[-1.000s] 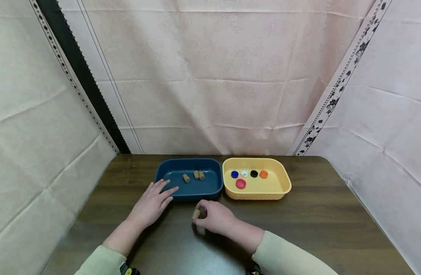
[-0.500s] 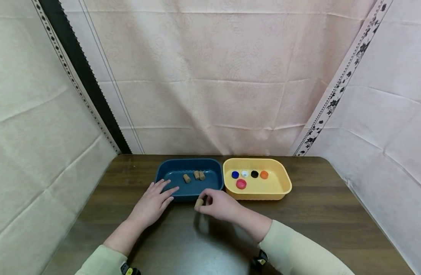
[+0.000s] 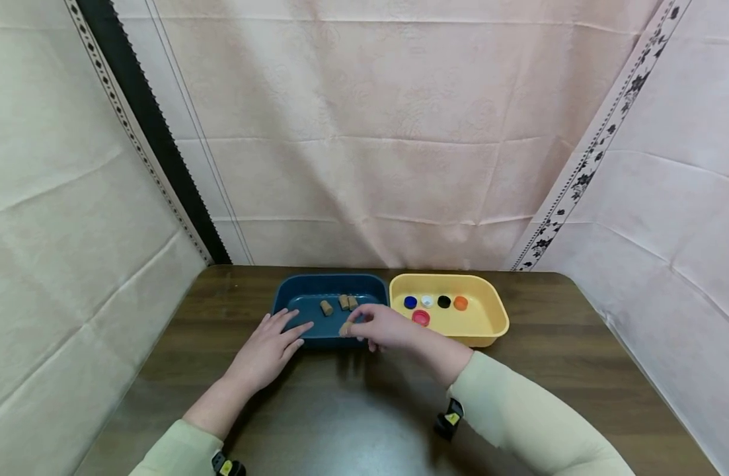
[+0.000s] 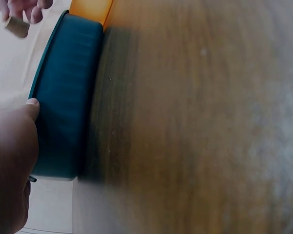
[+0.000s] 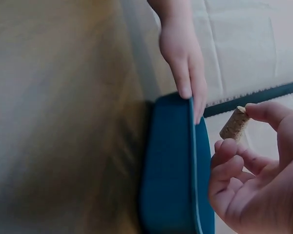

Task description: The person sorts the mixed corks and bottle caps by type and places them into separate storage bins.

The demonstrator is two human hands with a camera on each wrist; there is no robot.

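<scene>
My right hand (image 3: pixel 386 327) pinches a small brown cork (image 5: pixel 234 124) between thumb and fingertips, over the front part of a dark blue tray (image 3: pixel 325 343). On the floor of that tray lie three more corks: one apart on the left (image 3: pixel 326 308), and two side by side, one cork (image 3: pixel 344 302) touching or nearly touching the other cork (image 3: pixel 353 303). With fingers spread, my left hand (image 3: pixel 268 350) rests on the tray's front left rim. In the left wrist view its thumb (image 4: pixel 33 102) touches the rim, and the held cork (image 4: pixel 17 27) hangs beyond the tray.
Right beside the blue tray stands a yellow tray (image 3: pixel 498 324). It holds a blue cap (image 3: pixel 410 302), a white cap (image 3: pixel 427 301), a black cap (image 3: pixel 444 302), an orange cap (image 3: pixel 460 303) and a red cap (image 3: pixel 420 318). Cloth hangs behind the wooden table (image 3: pixel 340 423).
My right hand has lifted the cork from the table in front of the blue tray and carried it forward over the tray's front rim. My left hand has stayed at the rim.
</scene>
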